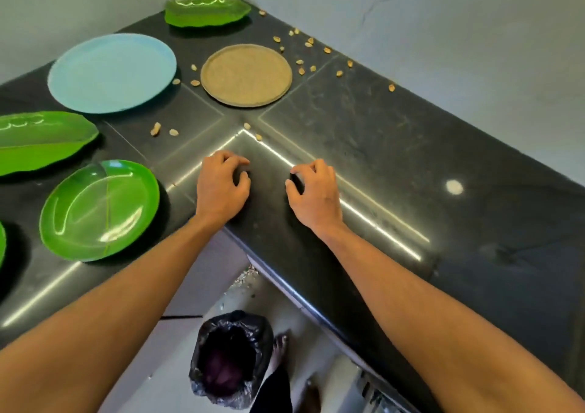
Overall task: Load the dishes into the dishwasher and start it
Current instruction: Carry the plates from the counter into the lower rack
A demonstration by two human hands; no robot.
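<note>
Plates lie on a black L-shaped counter [364,118]: a round green plate [98,210] at the near left, a leaf-shaped green plate [41,140] behind it, a light blue plate [110,72], a tan round plate [246,75] and another leaf-shaped green plate [205,12] in the far corner. My left hand [221,188] and my right hand [315,194] rest on the counter's inner corner, fingers curled and apart, holding nothing. No dishwasher is in view.
Peanut shells [308,44] are scattered around the tan plate and along the back wall. Below the counter a bin lined with a black bag [229,357] stands on the floor beside my bare foot [280,347]. A green rim [1,245] shows at the left edge.
</note>
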